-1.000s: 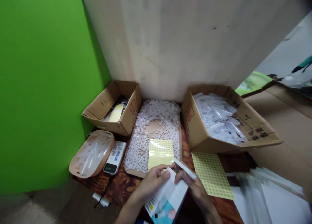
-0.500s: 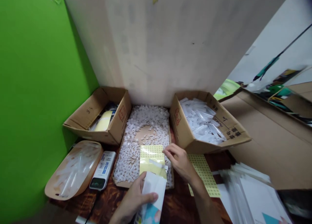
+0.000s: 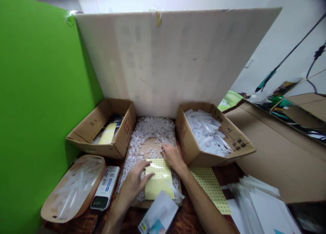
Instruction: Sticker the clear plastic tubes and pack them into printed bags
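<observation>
My left hand (image 3: pixel 139 176) is at the left edge of a yellow sticker sheet (image 3: pixel 159 183), thumb and fingers apart, holding nothing. That sheet, with rows of small stickers at its far end, lies over the front of a shallow tray of small white plastic pieces (image 3: pixel 150 127). My right hand (image 3: pixel 173 156) reaches past the sheet's far right corner, its fingers pressed together down among the pieces; anything between the fingertips is hidden. Nearer me, a white and blue flat packet (image 3: pixel 160 213) lies tilted at the tray's front, a clear plastic piece (image 3: pixel 175 190) beside it.
Cardboard boxes stand behind on both sides: the left box (image 3: pixel 84 132) holds yellow sheets, the right box (image 3: pixel 195 159) clear plastic pieces. At left are an orange basket (image 3: pixel 47 207) and a white device (image 3: pixel 105 186). Another sticker sheet (image 3: pixel 211 190) and stacked white packets (image 3: pixel 267 207) lie right.
The white and blue packet has left my left hand and now lies at the tray's front. My right hand has moved forward into the white pieces. The camera view has tilted up.
</observation>
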{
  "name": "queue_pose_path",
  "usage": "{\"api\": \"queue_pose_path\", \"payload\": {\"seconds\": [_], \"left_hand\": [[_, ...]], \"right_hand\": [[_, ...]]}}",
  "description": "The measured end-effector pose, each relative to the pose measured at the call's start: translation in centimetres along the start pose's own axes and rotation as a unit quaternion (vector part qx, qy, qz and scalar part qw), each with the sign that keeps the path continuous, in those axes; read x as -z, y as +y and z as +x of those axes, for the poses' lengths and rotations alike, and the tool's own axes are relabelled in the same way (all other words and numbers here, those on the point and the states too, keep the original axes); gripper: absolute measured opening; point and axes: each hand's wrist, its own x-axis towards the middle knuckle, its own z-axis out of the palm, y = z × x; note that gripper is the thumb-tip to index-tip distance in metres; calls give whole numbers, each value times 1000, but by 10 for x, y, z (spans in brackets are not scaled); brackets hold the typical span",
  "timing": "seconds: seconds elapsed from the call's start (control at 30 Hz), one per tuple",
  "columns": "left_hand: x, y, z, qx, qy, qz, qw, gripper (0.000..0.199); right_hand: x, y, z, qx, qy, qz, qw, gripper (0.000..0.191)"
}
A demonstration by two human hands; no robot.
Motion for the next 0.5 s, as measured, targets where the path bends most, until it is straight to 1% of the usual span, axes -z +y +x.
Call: {"api": "queue_pose_path", "payload": {"seconds": [0.03, 0.07, 0.17, 0.23, 0.3, 0.37, 0.5], "left_hand": [[4, -6, 16, 8, 48, 67, 997, 23], [7, -13, 32, 22, 74, 92, 993, 21], [8, -33, 75, 60, 113, 138, 982, 23], [3, -43, 95, 85, 130, 162, 974, 21], [-2, -50, 108, 97, 142, 177, 969, 17], [-6, -54, 113, 88, 150, 179, 968, 14], [-10, -52, 112, 29, 164, 150, 975, 18]], "right_hand": [[1, 2, -3, -1, 5, 5, 1000, 14], [2, 4, -6, -2, 12, 13, 1000, 14], [5, 6, -15, -4, 37, 47, 998, 14], [6, 6, -23, -5, 61, 78, 995, 12], [9, 5, -31, -7, 88, 115, 989, 11], [13, 2, -41, -13, 113, 154, 981, 10], [32, -6, -65, -17, 145, 227, 963, 10]]}}
